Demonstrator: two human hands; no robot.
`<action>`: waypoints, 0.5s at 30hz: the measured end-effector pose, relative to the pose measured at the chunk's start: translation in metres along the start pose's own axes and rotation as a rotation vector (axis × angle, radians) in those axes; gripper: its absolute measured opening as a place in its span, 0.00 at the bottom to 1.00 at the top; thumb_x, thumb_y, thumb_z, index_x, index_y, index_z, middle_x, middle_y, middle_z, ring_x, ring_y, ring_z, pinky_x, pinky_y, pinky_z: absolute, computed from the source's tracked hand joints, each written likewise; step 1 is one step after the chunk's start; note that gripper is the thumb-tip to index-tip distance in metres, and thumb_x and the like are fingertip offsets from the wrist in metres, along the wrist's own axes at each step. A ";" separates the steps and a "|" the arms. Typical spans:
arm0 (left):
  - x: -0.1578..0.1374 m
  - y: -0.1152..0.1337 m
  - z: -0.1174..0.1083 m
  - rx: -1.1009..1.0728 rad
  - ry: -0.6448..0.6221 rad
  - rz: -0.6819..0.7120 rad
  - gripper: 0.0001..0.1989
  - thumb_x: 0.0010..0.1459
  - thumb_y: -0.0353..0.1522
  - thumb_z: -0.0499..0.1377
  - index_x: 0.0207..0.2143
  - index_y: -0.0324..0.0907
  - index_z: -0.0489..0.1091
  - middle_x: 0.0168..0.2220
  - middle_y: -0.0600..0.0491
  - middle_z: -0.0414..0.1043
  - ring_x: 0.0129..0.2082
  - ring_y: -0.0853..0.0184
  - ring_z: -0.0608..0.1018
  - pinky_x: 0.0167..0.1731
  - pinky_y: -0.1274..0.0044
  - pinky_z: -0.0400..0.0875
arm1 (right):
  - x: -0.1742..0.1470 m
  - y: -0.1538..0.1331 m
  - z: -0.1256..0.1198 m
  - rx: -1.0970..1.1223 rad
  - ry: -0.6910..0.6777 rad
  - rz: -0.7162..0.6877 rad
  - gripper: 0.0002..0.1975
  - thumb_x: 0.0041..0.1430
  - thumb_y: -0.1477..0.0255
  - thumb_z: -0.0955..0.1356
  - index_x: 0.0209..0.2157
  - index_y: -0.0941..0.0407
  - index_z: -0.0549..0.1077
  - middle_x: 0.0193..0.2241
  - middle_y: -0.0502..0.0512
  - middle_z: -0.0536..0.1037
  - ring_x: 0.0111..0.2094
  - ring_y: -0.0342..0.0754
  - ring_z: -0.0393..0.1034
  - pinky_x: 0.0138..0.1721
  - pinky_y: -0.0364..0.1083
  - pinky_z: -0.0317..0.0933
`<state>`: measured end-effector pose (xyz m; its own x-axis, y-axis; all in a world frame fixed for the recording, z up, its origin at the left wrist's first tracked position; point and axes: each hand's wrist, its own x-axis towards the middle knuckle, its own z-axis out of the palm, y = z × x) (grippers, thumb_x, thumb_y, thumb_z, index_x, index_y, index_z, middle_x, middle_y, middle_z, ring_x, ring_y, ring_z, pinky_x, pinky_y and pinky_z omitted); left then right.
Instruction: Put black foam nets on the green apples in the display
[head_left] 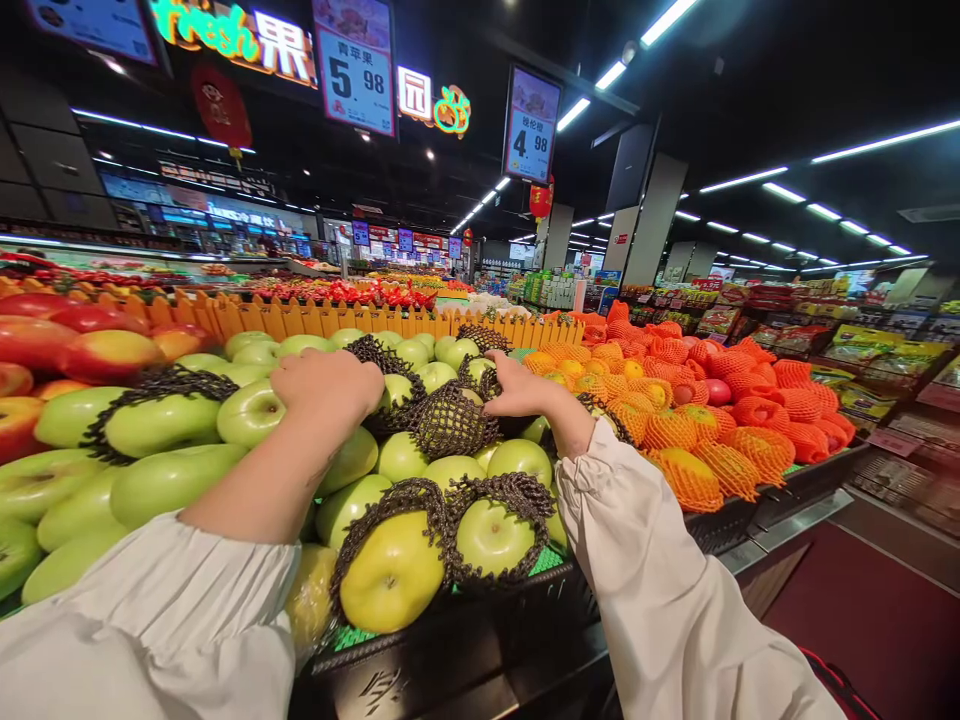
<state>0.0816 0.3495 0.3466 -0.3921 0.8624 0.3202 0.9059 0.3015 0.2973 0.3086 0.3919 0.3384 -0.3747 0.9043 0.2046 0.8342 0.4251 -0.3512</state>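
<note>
Green apples [454,471] surround the netted apple [448,424]; my left hand [328,385] lies left of it, my right hand [519,387] just right. Whether my fingers grip, I cannot tell. I seem to be handling apples; the next move calls for gentleness.

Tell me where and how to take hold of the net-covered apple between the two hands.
Grip the net-covered apple by its rounded upper sides, probably best from above: its netted near face is exposed, while green apples crowd its lower front. The right hand is near its right edge, so that hand seems better placed.
</note>
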 end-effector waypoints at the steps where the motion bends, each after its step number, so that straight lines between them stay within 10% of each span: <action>1: -0.001 0.001 -0.001 0.007 0.005 -0.005 0.32 0.61 0.39 0.45 0.53 0.18 0.71 0.57 0.18 0.66 0.59 0.34 0.69 0.51 0.53 0.68 | 0.000 -0.001 0.000 0.035 0.020 -0.005 0.48 0.46 0.65 0.75 0.65 0.58 0.54 0.63 0.71 0.67 0.63 0.65 0.64 0.61 0.61 0.62; 10: -0.017 0.010 -0.006 -0.052 0.355 0.155 0.30 0.62 0.35 0.43 0.53 0.20 0.70 0.54 0.27 0.70 0.56 0.41 0.71 0.54 0.55 0.68 | 0.008 -0.008 0.005 0.483 0.297 -0.274 0.32 0.54 0.67 0.68 0.61 0.55 0.60 0.60 0.63 0.68 0.64 0.53 0.62 0.65 0.55 0.59; 15: 0.002 -0.003 0.002 -0.011 0.132 -0.126 0.38 0.61 0.38 0.52 0.66 0.20 0.53 0.70 0.21 0.46 0.69 0.30 0.54 0.60 0.47 0.58 | 0.010 -0.008 0.007 0.616 0.280 -0.315 0.27 0.53 0.68 0.70 0.55 0.59 0.67 0.56 0.65 0.72 0.58 0.52 0.68 0.58 0.51 0.65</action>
<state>0.0782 0.3516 0.3442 -0.5206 0.7571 0.3948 0.8468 0.3988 0.3518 0.2951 0.3973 0.3367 -0.3721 0.7275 0.5764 0.2956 0.6815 -0.6694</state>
